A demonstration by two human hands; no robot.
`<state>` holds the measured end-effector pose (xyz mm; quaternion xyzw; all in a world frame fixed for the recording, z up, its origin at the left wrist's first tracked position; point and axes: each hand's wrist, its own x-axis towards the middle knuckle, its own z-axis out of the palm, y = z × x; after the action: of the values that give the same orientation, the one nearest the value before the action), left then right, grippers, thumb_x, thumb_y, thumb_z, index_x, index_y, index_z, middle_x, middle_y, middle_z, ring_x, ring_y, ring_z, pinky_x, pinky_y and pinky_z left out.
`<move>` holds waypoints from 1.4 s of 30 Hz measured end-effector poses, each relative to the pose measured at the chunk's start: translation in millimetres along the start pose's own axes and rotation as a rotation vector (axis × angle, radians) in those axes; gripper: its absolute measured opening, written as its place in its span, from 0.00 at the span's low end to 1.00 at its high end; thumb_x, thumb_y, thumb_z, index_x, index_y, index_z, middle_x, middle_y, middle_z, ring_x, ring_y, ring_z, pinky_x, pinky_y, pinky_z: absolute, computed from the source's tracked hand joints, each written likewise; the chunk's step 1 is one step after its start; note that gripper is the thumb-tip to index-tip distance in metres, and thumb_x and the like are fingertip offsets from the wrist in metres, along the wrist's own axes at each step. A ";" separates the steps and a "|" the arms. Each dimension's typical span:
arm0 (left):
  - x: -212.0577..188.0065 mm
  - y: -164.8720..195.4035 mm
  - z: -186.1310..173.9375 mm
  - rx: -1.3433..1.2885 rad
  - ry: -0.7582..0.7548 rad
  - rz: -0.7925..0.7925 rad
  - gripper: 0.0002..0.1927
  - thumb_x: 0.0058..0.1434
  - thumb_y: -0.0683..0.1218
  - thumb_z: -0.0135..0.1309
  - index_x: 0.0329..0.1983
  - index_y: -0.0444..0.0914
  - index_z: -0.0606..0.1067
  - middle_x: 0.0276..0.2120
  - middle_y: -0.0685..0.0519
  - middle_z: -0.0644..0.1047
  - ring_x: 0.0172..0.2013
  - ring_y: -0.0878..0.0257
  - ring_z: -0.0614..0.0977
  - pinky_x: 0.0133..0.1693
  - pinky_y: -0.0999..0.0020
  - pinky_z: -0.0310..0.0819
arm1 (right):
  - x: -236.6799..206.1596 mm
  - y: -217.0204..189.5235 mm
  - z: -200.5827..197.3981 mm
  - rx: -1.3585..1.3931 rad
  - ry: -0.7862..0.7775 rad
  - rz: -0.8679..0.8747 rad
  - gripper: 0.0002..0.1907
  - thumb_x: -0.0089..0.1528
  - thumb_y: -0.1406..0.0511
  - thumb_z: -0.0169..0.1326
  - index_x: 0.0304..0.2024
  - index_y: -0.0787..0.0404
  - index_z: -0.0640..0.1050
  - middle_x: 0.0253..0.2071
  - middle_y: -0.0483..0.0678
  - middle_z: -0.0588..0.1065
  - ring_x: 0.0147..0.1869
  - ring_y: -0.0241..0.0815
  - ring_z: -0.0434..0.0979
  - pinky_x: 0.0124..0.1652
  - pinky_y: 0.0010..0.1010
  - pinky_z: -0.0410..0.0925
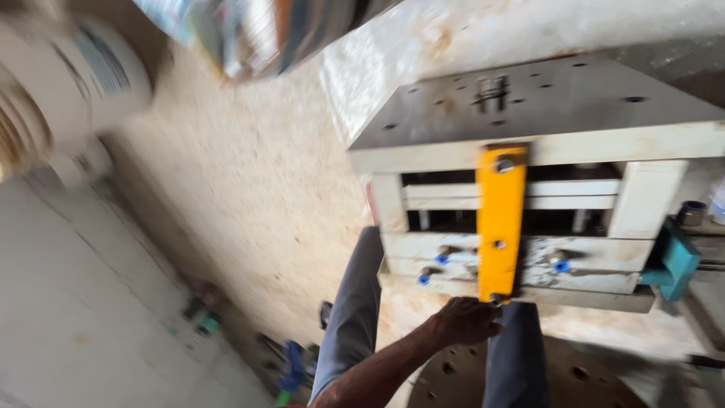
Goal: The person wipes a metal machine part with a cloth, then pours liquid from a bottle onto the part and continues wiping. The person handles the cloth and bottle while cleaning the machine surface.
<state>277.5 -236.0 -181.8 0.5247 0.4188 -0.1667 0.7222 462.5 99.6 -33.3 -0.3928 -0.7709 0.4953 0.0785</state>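
Here, largest to smallest:

- Steel mould block (529,113): a heavy stack of grey plates with drilled holes on top, standing on the floor against the person's knees. Were it to tip or slide, I judge the legs and feet beside it would take the weight.
- Sawdust-strewn floor (242,189): pale and loose underfoot, so a slip beside the block seems possible.
- Round perforated plate (574,374): dark, lying low under the legs; an uneven footing.
- Grey trouser legs (351,317): pressed close to the block's front face.
- Yellow strap (500,223): a flat bar bolted upright across the plates, top bolt in place. If its lower bolt is loose, I reckon the plates could part or shift.
- Teal clamp (672,261): at the block's right edge, jutting out; a snag for a sleeve.
- One hand (467,321): which hand I cannot tell. It is curled at the strap's bottom end, touching the lower bolt; a pinch there is likely. Grip unclear through blur.
- Other hand: out of sight.
- Blue fittings (560,266): small, on the front plate, easily knocked.
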 end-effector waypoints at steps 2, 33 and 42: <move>-4.1 6.5 8.1 -0.045 0.086 -0.047 0.24 0.66 0.60 0.49 0.59 0.46 0.75 0.55 0.47 0.79 0.57 0.45 0.79 0.54 0.42 0.74 | -3.0 -40.1 0.2 -0.025 -0.031 0.062 0.28 0.60 0.76 0.48 0.65 0.66 0.72 0.55 0.54 0.75 0.58 0.43 0.71 0.54 0.37 0.65; -96.9 -46.4 -60.8 -0.659 0.363 0.170 0.20 0.66 0.56 0.50 0.53 0.40 0.78 0.46 0.46 0.82 0.49 0.47 0.83 0.46 0.34 0.77 | 225.9 -183.5 186.5 -1.251 -1.299 -0.396 0.34 0.64 0.50 0.42 0.67 0.62 0.69 0.67 0.55 0.66 0.74 0.52 0.59 0.70 0.48 0.47; -99.0 -39.4 -58.7 -0.715 0.532 0.189 0.17 0.67 0.50 0.49 0.53 0.37 0.77 0.48 0.42 0.81 0.52 0.43 0.82 0.50 0.34 0.76 | 250.0 -127.9 227.8 -1.368 -1.331 -0.309 0.28 0.67 0.58 0.44 0.66 0.66 0.71 0.70 0.60 0.67 0.75 0.57 0.64 0.72 0.45 0.54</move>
<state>166.7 -218.5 -134.8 0.3026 0.5712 0.1955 0.7375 109.0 84.8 -108.0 0.1134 -0.8224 0.0448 -0.5558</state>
